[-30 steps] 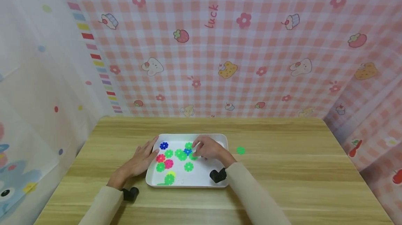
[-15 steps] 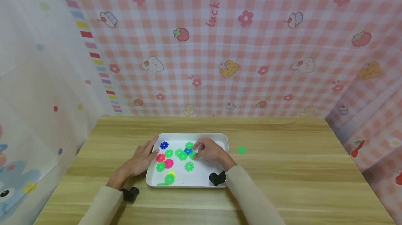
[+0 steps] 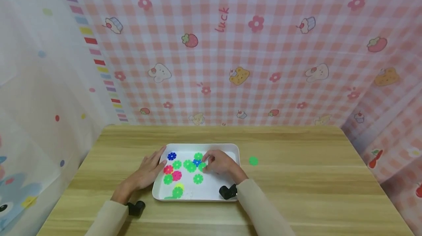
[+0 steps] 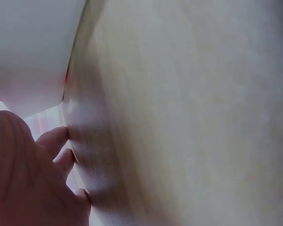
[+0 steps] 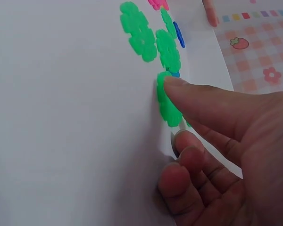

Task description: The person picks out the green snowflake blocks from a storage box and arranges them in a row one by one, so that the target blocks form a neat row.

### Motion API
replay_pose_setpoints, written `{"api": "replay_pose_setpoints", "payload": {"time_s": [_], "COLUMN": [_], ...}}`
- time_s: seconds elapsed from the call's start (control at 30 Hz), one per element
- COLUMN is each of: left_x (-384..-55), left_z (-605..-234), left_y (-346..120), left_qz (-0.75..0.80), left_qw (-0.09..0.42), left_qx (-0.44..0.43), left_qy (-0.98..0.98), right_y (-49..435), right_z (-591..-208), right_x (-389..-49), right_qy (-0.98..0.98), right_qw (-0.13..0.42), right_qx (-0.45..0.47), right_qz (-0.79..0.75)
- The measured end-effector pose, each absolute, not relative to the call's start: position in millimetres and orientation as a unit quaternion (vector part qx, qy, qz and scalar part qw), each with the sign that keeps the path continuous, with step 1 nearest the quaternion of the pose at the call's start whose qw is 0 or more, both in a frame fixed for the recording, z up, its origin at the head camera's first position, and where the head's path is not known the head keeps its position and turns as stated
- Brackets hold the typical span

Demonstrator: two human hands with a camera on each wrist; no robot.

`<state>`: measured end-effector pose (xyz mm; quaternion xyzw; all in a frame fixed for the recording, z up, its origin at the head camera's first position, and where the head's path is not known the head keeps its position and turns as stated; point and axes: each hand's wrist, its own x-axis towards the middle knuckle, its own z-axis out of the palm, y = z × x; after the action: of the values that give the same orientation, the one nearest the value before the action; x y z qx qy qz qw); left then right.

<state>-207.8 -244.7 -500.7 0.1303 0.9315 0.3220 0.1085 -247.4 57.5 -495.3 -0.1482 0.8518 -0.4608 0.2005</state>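
Note:
My left hand (image 3: 148, 172) lies along the left side of the white tray (image 3: 214, 197), fingers extended, thumb at the rim. In the left wrist view its fingertips (image 4: 61, 136) touch the wooden table. My right hand (image 3: 221, 162) is over the tray, curled around a green snowflake disc (image 5: 168, 101). The thumb presses the disc's near face; the index fingertip is hidden behind it. A light blue disc (image 3: 196, 162) and another green disc (image 3: 198, 156) sit against the held one. Farther left lie a dark blue disc (image 3: 171, 156), a pink disc (image 3: 177, 176) and several green ones.
One green disc (image 3: 253, 161) lies on the wooden table (image 3: 296, 184), right of the tray. A yellow disc (image 3: 179, 187) is partly under a green one near the tray's front. A checked cloth (image 3: 211, 52) hangs behind the table.
My right thumb and index finger have come down slightly and closed in on the green disc. My left hand keeps its place at the tray. The head view has tilted a little.

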Motion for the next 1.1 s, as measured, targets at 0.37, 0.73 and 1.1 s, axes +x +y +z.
{"api": "replay_pose_setpoints", "payload": {"time_s": [0.37, 0.73, 1.1], "left_x": [-206, -207, -207], "left_z": [-499, -501, -500], "left_y": [-244, -245, -245], "left_qz": [0.32, 0.323, 0.322], "left_qw": [0.107, 0.11, 0.114], "left_qx": [0.135, 0.13, 0.129], "left_qy": [0.931, 0.931, 0.931], "right_y": [55, 55, 61], "right_z": [-498, -495, -485], "right_x": [-244, -245, -246], "right_qy": [0.863, 0.863, 0.861], "right_qw": [0.181, 0.183, 0.167], "right_qx": [-0.15, -0.153, -0.183], "right_qz": [-0.448, -0.446, -0.443]}}
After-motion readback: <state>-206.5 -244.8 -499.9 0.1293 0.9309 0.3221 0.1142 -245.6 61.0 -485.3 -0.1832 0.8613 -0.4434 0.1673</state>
